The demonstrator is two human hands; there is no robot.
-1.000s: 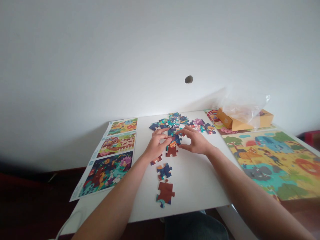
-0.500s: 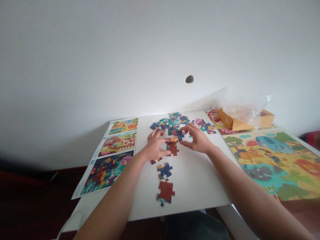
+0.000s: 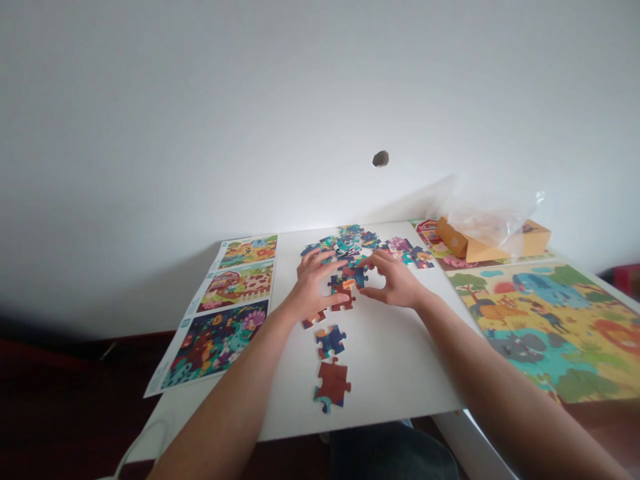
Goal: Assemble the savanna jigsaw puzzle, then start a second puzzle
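Observation:
Both hands meet over a small joined cluster of brown and blue puzzle pieces (image 3: 345, 288) on the white table (image 3: 395, 360). My left hand (image 3: 311, 288) pinches the cluster's left side, thumb below and fingers above. My right hand (image 3: 395, 280) presses a blue piece at the cluster's right side with curled fingers. Behind the hands lies a heap of loose pieces (image 3: 350, 241). Nearer to me lie a blue and brown piece (image 3: 330, 340) and a brown piece (image 3: 333, 385).
A sheet with three printed pictures (image 3: 223, 307) lies at the left. A finished colourful animal puzzle (image 3: 545, 320) fills the right side. An orange box (image 3: 493, 243) under a clear plastic bag stands at the back right. A white wall rises behind the table.
My left hand slid a little forward and up along the cluster. The right hand shifted slightly, still against the blue piece. The cluster stayed nearly in place.

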